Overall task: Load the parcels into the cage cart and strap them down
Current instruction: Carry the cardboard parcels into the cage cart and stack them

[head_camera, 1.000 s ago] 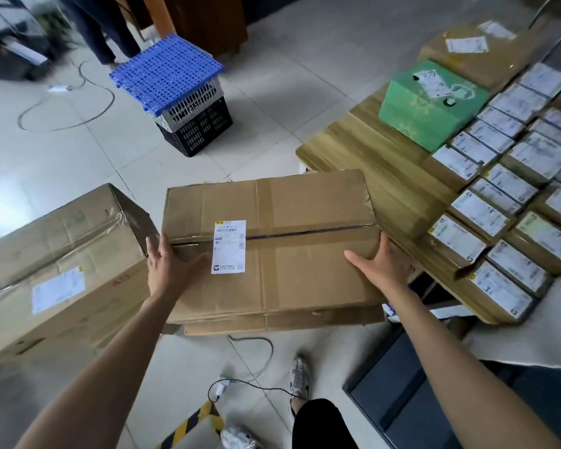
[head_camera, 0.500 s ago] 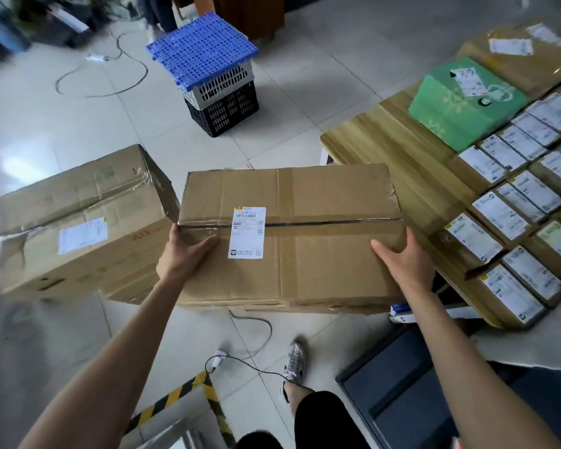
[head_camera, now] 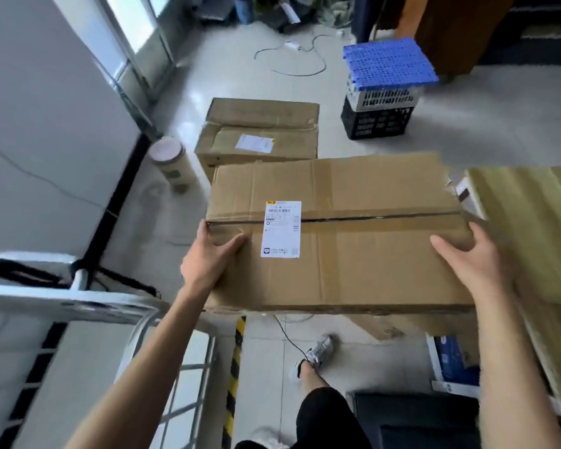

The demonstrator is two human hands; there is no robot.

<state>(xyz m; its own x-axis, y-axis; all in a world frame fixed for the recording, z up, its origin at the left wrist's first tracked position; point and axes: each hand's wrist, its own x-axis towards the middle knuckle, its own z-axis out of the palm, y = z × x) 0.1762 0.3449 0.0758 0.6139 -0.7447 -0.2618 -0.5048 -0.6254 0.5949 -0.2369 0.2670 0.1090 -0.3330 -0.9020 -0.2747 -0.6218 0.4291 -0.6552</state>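
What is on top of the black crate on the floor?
A white crate is stacked on the black crate, a blue grid panel over it. Their contents are hidden.

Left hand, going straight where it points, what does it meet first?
The left hand grips the carried box; beyond, probably the taped box lying ahead, though depth is unclear.

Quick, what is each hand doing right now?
Left hand: grips the left end of the cardboard box.
Right hand: grips its right end.
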